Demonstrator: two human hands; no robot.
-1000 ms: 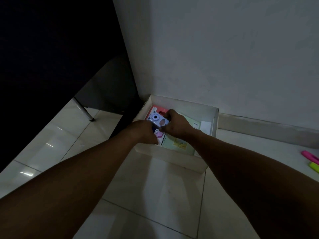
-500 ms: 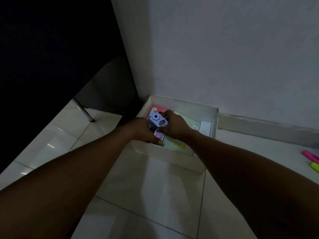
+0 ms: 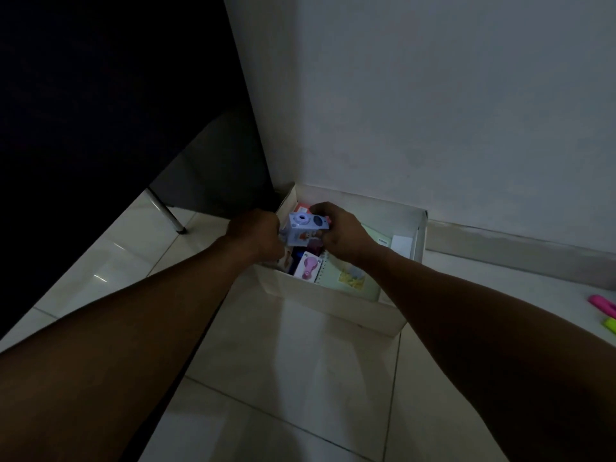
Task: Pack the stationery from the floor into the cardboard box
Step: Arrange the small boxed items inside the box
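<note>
Two bare forearms reach forward over the tiled floor [image 3: 300,378] to the cardboard box [image 3: 336,303] standing against the wall. Above its left end, the left hand [image 3: 258,236] and right hand [image 3: 343,233] both have a closed grip on a small lilac carton [image 3: 305,230]. Below it in the box lie a pink packet [image 3: 308,266] and a spiral notebook [image 3: 346,278]. At the right edge, pink [image 3: 601,305] and yellow-green highlighters [image 3: 610,325] lie on the floor.

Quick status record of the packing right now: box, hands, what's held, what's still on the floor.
box: white cardboard box on the tile floor, against the wall
held: small purple package, over the box's left end
left hand: grips the package's left side
right hand: grips its right side
inside: spiral notebook, pink card
unpacked: pink marker, yellow-green marker
</note>
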